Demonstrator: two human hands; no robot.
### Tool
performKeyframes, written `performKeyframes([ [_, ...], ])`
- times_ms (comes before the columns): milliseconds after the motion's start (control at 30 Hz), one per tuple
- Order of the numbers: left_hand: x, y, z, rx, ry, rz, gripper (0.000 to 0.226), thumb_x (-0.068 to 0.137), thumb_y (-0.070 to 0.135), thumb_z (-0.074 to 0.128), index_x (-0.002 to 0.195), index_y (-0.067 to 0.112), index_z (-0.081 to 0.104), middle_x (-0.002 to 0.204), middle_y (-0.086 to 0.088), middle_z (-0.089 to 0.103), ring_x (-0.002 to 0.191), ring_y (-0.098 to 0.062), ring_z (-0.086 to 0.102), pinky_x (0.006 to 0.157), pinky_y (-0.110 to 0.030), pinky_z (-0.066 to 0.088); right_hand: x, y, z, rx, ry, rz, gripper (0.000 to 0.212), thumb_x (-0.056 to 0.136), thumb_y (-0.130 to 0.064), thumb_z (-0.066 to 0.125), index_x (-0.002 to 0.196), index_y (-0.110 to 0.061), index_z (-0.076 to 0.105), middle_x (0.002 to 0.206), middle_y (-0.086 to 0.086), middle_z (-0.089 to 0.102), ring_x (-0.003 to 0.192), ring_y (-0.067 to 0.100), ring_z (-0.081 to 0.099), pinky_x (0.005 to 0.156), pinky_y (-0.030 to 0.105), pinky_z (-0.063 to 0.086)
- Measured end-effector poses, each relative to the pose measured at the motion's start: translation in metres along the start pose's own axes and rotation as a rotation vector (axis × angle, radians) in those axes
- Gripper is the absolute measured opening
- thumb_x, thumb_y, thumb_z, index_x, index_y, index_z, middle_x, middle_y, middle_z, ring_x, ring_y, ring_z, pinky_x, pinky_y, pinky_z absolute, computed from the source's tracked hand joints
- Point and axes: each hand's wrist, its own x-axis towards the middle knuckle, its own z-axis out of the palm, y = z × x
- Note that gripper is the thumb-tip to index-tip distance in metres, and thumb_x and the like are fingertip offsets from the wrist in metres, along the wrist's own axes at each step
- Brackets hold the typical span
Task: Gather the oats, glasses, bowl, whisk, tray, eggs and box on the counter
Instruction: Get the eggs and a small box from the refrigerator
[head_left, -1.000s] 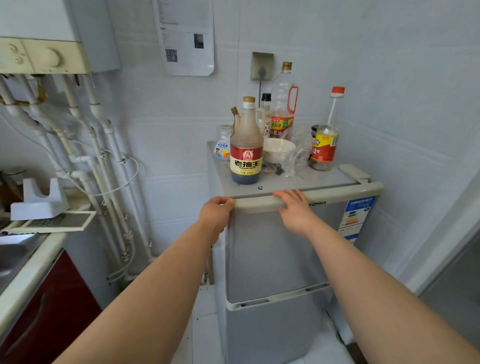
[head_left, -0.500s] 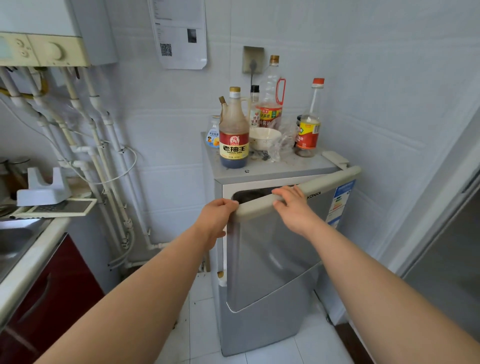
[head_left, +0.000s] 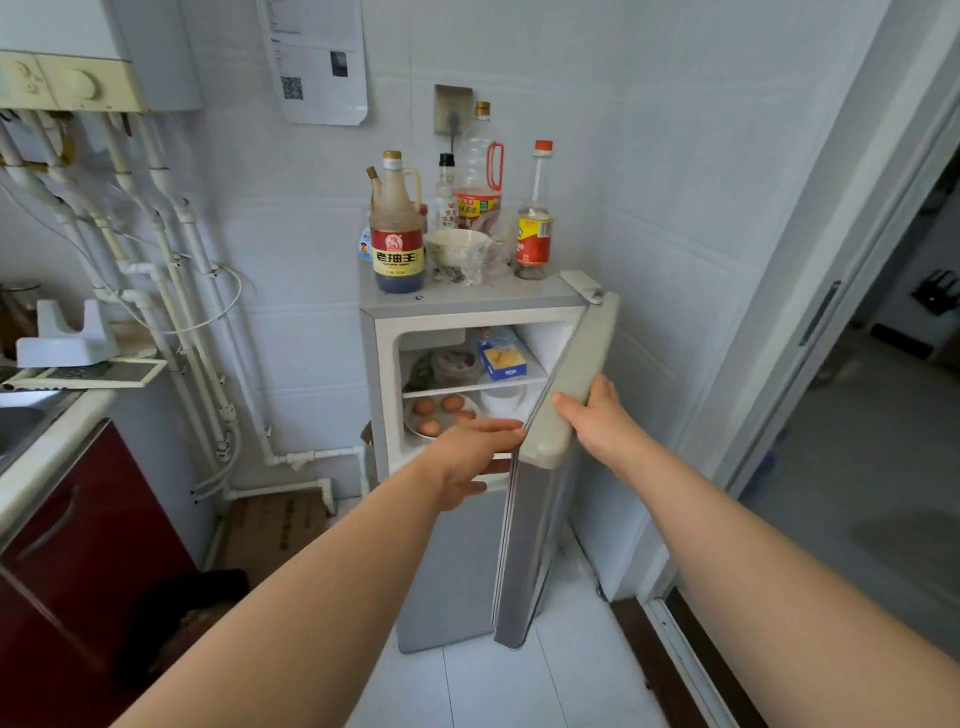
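The small grey fridge's upper door (head_left: 558, 395) stands swung open to the right. My right hand (head_left: 597, 421) grips its top handle edge. In front of the opening, my left hand (head_left: 470, 460) reaches with fingers straight and holds nothing. Several brown eggs (head_left: 439, 413) lie on a plate on the lower shelf, just beyond my left fingers. A blue and yellow box (head_left: 501, 361) sits on the shelf above. A white bowl (head_left: 457, 249) stands on the fridge top among bottles.
A dark soy sauce bottle (head_left: 396, 239), an oil bottle (head_left: 480, 171) and a red-capped bottle (head_left: 535, 218) crowd the fridge top. The counter (head_left: 47, 452) with a sink is at left above a red cabinet. White pipes run down the wall. A doorway opens at right.
The fridge door swung from shut to wide open toward the right. My right hand stayed on its handle; my left hand let go and now reaches into the opening.
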Motion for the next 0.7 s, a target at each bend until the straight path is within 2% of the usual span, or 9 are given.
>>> performKeyframes([
  [100,-0.005,-0.004,0.047,-0.026,-0.037,0.029,0.036,0.092,0.031,0.062,0.127,0.028,0.059,0.113,0.007,0.066,0.102,-0.014,0.06,0.1,-0.042,0.036,-0.021,0.017,-0.036,0.027,-0.02,0.035,0.041,0.094,-0.026,0.054,0.13,-0.009,0.047,0.131,0.01,0.057,0.118,0.024,0.056,0.105,0.039,0.043],
  [200,-0.006,-0.004,0.086,-0.023,-0.068,0.049,0.039,0.093,0.029,0.06,0.132,0.028,0.054,0.119,0.006,0.064,0.104,-0.015,0.06,0.096,-0.04,0.037,-0.035,0.025,-0.073,-0.075,-0.013,0.044,0.031,0.093,-0.023,0.054,0.12,-0.008,0.059,0.121,0.011,0.066,0.11,0.027,0.062,0.1,0.041,0.047],
  [300,-0.006,-0.001,0.12,0.027,-0.112,0.066,0.042,0.095,0.023,0.054,0.137,0.027,0.05,0.131,0.006,0.059,0.109,-0.016,0.06,0.096,-0.038,0.038,-0.045,0.031,-0.108,-0.15,0.02,0.065,0.026,0.094,-0.017,0.053,0.113,-0.004,0.064,0.114,0.016,0.068,0.105,0.032,0.064,0.095,0.041,0.049],
  [400,-0.002,0.006,0.145,0.065,-0.159,0.076,0.042,0.097,0.02,0.05,0.139,0.026,0.049,0.135,0.006,0.057,0.116,-0.017,0.058,0.096,-0.037,0.039,-0.049,0.04,-0.136,-0.222,0.078,0.08,0.024,0.094,-0.014,0.052,0.109,-0.001,0.065,0.106,0.018,0.068,0.099,0.033,0.063,0.089,0.042,0.049],
  [500,0.009,0.016,0.159,0.099,-0.15,0.11,0.042,0.097,0.022,0.05,0.139,0.023,0.049,0.134,0.002,0.058,0.119,-0.017,0.057,0.092,-0.035,0.041,-0.049,0.051,-0.159,-0.34,0.154,0.088,0.023,0.094,-0.012,0.046,0.093,0.002,0.063,0.083,0.014,0.06,0.08,0.026,0.056,0.063,0.03,0.04],
  [567,0.022,0.023,0.167,0.123,-0.118,0.156,0.042,0.097,0.022,0.05,0.139,0.022,0.05,0.135,0.0,0.058,0.116,-0.016,0.056,0.085,-0.031,0.043,-0.045,0.058,-0.17,-0.425,0.191,0.089,0.024,0.095,-0.008,0.041,0.098,0.001,0.063,0.093,0.013,0.062,0.089,0.026,0.058,0.07,0.031,0.042],
  [600,0.03,0.028,0.169,0.142,-0.094,0.184,0.041,0.097,0.022,0.05,0.139,0.022,0.051,0.136,0.0,0.057,0.116,-0.016,0.055,0.083,-0.03,0.044,-0.044,0.059,-0.173,-0.467,0.2,0.083,0.03,0.095,-0.006,0.04,0.112,-0.004,0.063,0.112,0.014,0.064,0.102,0.029,0.059,0.081,0.033,0.046],
  [633,0.037,0.032,0.169,0.159,-0.071,0.212,0.041,0.097,0.02,0.049,0.139,0.021,0.051,0.138,-0.001,0.056,0.12,-0.017,0.053,0.086,-0.029,0.043,-0.043,0.058,-0.174,-0.504,0.205,0.084,0.039,0.095,-0.004,0.039,0.128,-0.011,0.057,0.128,0.013,0.058,0.115,0.031,0.056,0.093,0.034,0.046],
  [700,0.056,0.044,0.173,0.196,-0.041,0.255,0.042,0.098,0.017,0.046,0.14,0.02,0.05,0.143,-0.001,0.051,0.129,-0.02,0.048,0.1,-0.031,0.04,-0.039,0.058,-0.177,-0.555,0.215,0.103,0.05,0.095,-0.001,0.038,0.141,-0.017,0.045,0.141,0.012,0.049,0.122,0.031,0.052,0.101,0.036,0.045],
])
